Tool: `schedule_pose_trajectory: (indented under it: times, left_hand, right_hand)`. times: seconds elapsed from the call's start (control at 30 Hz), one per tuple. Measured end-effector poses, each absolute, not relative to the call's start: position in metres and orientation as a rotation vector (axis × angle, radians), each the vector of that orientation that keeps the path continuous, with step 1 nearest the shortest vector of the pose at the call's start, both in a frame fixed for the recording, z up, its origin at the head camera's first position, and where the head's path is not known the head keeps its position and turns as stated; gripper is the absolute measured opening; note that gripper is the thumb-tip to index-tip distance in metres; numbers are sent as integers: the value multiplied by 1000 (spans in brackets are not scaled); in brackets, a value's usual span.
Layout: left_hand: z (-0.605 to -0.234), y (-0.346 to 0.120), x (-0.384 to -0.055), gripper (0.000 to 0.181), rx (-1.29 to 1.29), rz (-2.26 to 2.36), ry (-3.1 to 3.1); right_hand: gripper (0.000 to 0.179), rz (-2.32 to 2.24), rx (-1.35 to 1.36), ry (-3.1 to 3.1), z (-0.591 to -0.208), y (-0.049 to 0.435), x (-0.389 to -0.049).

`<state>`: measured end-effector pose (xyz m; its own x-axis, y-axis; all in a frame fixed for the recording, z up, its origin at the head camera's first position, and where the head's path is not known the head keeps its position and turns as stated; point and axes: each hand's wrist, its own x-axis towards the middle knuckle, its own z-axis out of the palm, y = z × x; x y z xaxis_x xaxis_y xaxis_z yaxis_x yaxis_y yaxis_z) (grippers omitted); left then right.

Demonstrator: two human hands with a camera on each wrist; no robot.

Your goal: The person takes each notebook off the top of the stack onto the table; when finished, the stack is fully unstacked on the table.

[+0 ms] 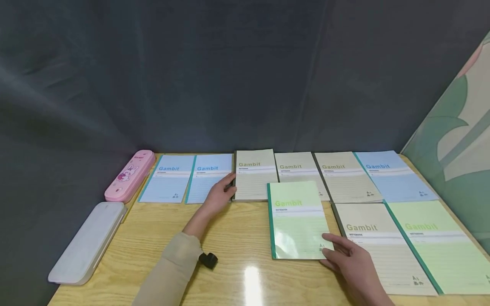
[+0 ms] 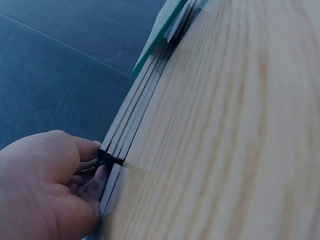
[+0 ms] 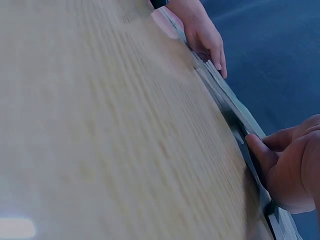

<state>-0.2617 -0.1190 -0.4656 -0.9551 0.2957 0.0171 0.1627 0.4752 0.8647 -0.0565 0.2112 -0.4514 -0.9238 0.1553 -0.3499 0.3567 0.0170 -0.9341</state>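
My left hand [image 1: 219,196] is at the left edge of a stack of beige notebooks [image 1: 255,176] in the back row. In the left wrist view, its thumb and fingers pinch the stack's dark spine corner, where several layers show. My right hand [image 1: 354,261] grips the lower right corner of a green notebook [image 1: 296,229], thumb on one side and fingers on the other. This notebook is raised over the table and covers part of another beige notebook [image 1: 294,163]. From the right wrist, both hands appear along the notebooks' edges.
Two blue notebooks [image 1: 166,182] lie at the back left, beside a pink pencil case [image 1: 130,176] and a white case [image 1: 88,244]. At right are more beige notebooks [image 1: 346,176], a blue notebook [image 1: 398,176] and a green notebook [image 1: 440,246]. A dark curtain [image 1: 245,76] borders the wooden table [image 1: 229,238].
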Motion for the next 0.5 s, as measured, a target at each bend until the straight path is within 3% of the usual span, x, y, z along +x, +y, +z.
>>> schedule_pose_trajectory:
  times: [0.5]
  left_hand:
    - [-464,-119,-261,54,401,1500,2575]
  right_hand:
    - [54,-1829,766,2196,-452,232,-31]
